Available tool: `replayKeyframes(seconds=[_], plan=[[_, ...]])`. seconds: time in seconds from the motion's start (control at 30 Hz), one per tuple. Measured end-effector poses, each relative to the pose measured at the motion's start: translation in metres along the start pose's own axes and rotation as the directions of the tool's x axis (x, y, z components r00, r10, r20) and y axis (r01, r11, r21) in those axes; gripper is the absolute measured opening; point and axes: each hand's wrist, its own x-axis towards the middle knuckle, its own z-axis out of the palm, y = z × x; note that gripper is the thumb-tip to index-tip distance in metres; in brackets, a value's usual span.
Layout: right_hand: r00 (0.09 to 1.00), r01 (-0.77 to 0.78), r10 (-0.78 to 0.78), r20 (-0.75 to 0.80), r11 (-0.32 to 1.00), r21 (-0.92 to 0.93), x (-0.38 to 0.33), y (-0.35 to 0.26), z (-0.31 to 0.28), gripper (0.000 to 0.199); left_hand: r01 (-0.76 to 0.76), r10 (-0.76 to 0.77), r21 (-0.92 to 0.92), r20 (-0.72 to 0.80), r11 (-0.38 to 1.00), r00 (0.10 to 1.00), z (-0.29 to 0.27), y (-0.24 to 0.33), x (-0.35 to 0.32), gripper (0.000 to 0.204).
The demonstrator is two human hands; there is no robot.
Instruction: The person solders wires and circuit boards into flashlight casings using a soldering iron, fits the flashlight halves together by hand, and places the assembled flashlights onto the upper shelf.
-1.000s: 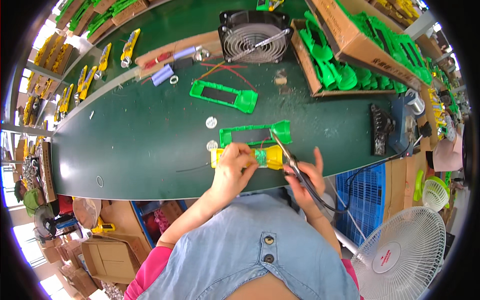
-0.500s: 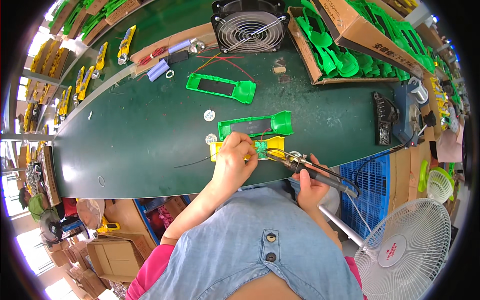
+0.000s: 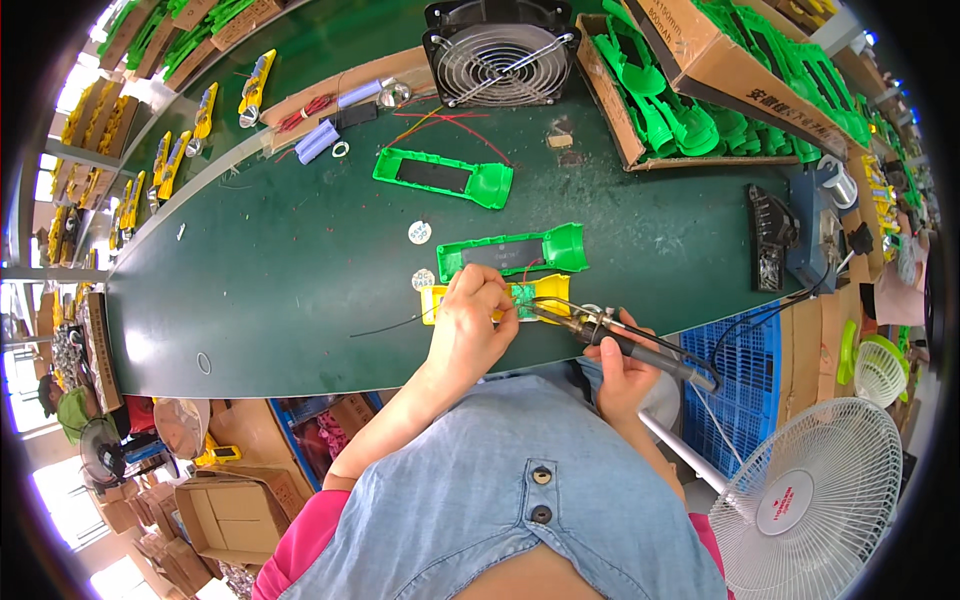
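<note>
A yellow plastic housing half (image 3: 556,291) lies near the table's front edge, with a small green circuit board (image 3: 523,294) in it. My left hand (image 3: 470,325) rests over the housing's left part, fingers pinched at the board; a thin black wire (image 3: 385,327) trails out to its left. Its fingertips hide most of what they pinch. In my right hand (image 3: 625,378) is a soldering iron (image 3: 640,352) with a curved metal feed tube, its tip at the board. Just beyond lies a green housing half (image 3: 565,247), joined by thin red wires to the board area.
Another green housing half (image 3: 490,186) lies farther back, near blue cylindrical cells (image 3: 318,141). A black fan (image 3: 500,65) stands at the back. Boxes of green shells (image 3: 690,125) fill the far right, beside an iron stand (image 3: 768,235) and a solder spool (image 3: 838,185).
Hardly anything differs. Both hands and the soldering iron stay at the circuit board, with only a very slight shift of the whole view.
</note>
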Motion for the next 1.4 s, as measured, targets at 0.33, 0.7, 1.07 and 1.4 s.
replayKeyframes(seconds=[0.33, 0.7, 1.07, 1.4], plan=[[0.998, -0.036, 0.039, -0.047, 0.997, 0.074, 0.001, -0.001, -0.011, 0.028, 0.007, -0.008, 0.02, 0.035, 1.0, 0.999, 0.0, 0.0, 0.003, 0.016], [0.999, 0.017, -0.014, -0.03, 0.996, 0.093, -0.001, -0.004, -0.006, 0.026, 0.067, -0.054, -0.134, 0.102, 0.989, 0.993, -0.003, -0.007, 0.003, 0.018], [0.999, -0.024, 0.02, 0.038, 0.994, 0.106, -0.006, -0.005, -0.005, 0.029, 0.152, -0.105, 0.462, -0.126, 0.874, 0.987, -0.055, -0.004, -0.042, 0.033], [1.0, -0.001, -0.001, 0.03, 0.997, 0.08, -0.002, -0.002, -0.011, 0.027, -0.287, 0.315, 0.401, -0.004, 0.87, 0.949, -0.024, 0.005, -0.028, 0.033]])
